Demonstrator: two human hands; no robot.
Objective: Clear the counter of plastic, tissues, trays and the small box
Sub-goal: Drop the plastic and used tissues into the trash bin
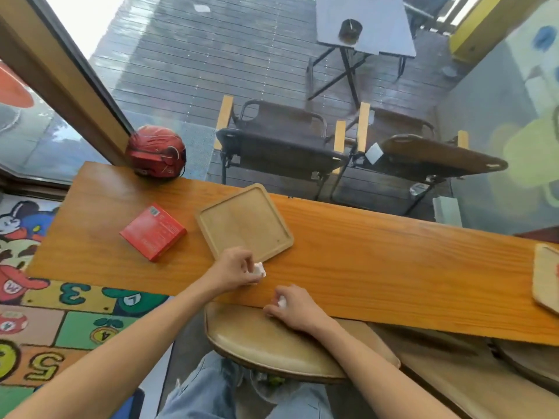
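while both hands are busy with small white wads, the step in hand looks like the gathering of tissues from the counter [378, 252] — the trays and the box are not yet dealt with.

the left hand [234, 269] is curled over the counter just at the near corner of the wooden tray [242, 220], its fingers pinching a crumpled white tissue [259, 270] that sticks out on the thumb side. the right hand [295, 309] sits at the near edge of the counter, over the stool seat [272, 343], fingers folded round a second white wad [282, 301]; only a sliver of it shows, so whether it is tissue or plastic cannot be told.

the tray near the left hand appears bare. the small red box [153, 231] lies flat on the counter to the left of it, apart from it and untouched. a second tray [546, 278] shows at the far right end of the counter, cut off by the frame — something red seems to lie on it, too little visible to name. a red helmet [155, 152] stands at the far left corner by the window.

as a judgement, the next move calls for getting rid of the 2 wads, or packing them into 1 hand, so that a hand is free for the tray and the box.
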